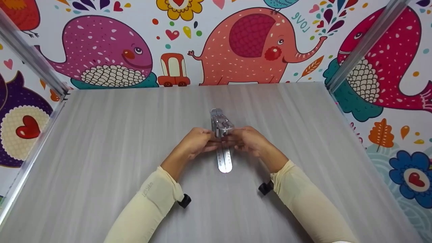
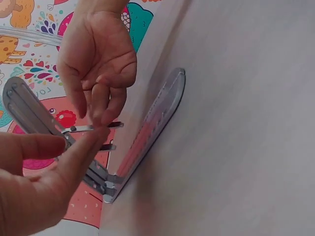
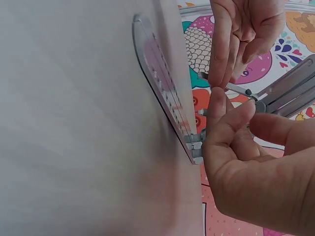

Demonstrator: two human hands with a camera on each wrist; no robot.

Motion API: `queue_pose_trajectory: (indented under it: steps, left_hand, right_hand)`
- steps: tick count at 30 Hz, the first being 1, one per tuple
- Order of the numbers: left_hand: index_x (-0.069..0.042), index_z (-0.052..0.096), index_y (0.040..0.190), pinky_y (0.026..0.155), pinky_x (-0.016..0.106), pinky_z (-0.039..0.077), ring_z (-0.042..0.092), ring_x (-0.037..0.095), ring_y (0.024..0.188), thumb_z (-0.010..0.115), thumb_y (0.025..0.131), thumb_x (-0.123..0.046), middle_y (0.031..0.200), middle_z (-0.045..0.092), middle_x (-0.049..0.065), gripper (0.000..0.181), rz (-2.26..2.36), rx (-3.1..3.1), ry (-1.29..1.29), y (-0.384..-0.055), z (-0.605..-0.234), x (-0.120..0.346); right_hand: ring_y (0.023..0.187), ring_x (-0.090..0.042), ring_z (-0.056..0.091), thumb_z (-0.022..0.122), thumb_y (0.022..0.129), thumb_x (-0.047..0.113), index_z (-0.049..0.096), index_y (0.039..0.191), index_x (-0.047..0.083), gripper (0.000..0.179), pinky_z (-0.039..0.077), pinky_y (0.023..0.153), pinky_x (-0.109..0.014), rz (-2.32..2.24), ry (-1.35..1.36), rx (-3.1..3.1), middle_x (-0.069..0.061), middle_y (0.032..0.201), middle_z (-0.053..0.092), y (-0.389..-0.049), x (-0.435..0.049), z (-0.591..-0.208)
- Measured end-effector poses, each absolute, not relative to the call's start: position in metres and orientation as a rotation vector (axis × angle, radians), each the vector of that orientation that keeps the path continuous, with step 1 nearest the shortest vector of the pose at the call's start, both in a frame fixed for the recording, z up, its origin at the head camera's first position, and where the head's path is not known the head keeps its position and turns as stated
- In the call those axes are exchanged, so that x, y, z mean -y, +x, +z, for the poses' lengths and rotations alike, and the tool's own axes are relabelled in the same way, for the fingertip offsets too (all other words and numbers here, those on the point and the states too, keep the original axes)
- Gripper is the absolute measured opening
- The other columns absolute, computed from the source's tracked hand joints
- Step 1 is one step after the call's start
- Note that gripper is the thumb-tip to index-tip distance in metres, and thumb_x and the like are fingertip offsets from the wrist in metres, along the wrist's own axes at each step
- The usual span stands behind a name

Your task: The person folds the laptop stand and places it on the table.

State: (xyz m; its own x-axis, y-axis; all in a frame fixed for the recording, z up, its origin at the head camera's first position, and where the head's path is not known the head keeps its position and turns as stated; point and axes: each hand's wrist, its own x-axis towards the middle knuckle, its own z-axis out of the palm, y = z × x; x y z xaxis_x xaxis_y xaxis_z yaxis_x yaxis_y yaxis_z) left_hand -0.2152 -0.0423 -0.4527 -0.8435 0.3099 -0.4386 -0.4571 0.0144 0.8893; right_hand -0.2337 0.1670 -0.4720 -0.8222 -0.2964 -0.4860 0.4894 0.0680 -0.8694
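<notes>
A silver folding metal stand (image 1: 223, 165) stands propped partly open on the table. Its long notched base plate (image 2: 170, 93) lies flat, and a ribbed upper plate (image 3: 293, 88) rises at a slant from the hinge at the far end. Between the plates a thin metal strut (image 2: 81, 129) hangs from the upper plate. My left hand (image 1: 197, 141) grips the stand from the left side, fingertips at the strut. From the other side my right hand (image 1: 251, 140) holds it too, thumb and fingers bent around the same area. Both sets of fingertips meet beneath the raised plate.
The pale wood-grain table (image 1: 128, 111) spreads around the stand. A wall with cartoon animals (image 1: 249, 47) closes off the back, and metal posts (image 1: 368, 47) stand at the rear corners. Small black devices (image 1: 185, 201) sit at the wrists by cream sleeves (image 1: 145, 202).
</notes>
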Motion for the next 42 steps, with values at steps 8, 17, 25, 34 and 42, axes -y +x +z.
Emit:
queue_pose_trajectory:
  steps: [8,17,25,34,42]
  left_hand:
    - [0.011,0.064,0.125,0.097,0.038,0.057,0.073,0.029,0.109,0.047,0.104,-0.007,0.118,0.072,0.024,0.033,2.009,-1.677,-0.269,-0.229,-0.457,0.041]
    - [0.011,0.051,0.139,0.108,0.042,0.050,0.064,0.033,0.127,0.037,0.111,-0.030,0.135,0.063,0.026,0.052,2.117,-1.465,-0.438,-0.247,-0.453,0.035]
    - [0.014,0.032,0.150,0.120,0.041,0.037,0.041,0.036,0.147,0.029,0.111,-0.034,0.157,0.038,0.031,0.062,2.237,-1.269,-0.503,-0.257,-0.461,0.032]
    - [0.016,0.022,0.154,0.124,0.040,0.029,0.031,0.037,0.152,0.023,0.111,-0.038,0.162,0.027,0.031,0.069,2.313,-1.131,-0.538,-0.260,-0.459,0.038]
    - [0.016,0.021,0.154,0.124,0.044,0.028,0.030,0.040,0.152,0.023,0.111,-0.042,0.162,0.025,0.032,0.073,2.323,-1.049,-0.542,-0.258,-0.459,0.041]
  right_hand:
    - [0.099,-0.015,0.073,0.040,0.110,0.041,0.060,0.134,0.002,0.050,0.052,0.069,-0.023,-1.853,0.306,-1.755,-0.002,0.108,0.078,-0.244,-0.161,-0.465]
    - [0.113,-0.020,0.067,0.041,0.109,0.044,0.056,0.140,0.006,0.052,0.051,0.079,-0.028,-1.875,0.324,-1.721,-0.008,0.131,0.070,-0.254,-0.159,-0.458]
    - [0.088,-0.015,0.063,0.042,0.108,0.044,0.048,0.146,0.001,0.057,0.051,0.071,-0.026,-1.923,0.368,-1.691,-0.003,0.104,0.069,-0.263,-0.151,-0.463]
    - [0.076,-0.013,0.070,0.056,0.104,0.022,0.063,0.120,0.002,0.026,0.057,0.067,-0.026,-2.018,0.354,-1.644,-0.001,0.086,0.075,-0.261,-0.147,-0.467]
    - [0.086,-0.019,0.071,0.055,0.104,0.019,0.064,0.118,0.002,0.024,0.062,0.076,-0.033,-2.026,0.356,-1.582,-0.005,0.094,0.074,-0.261,-0.148,-0.469]
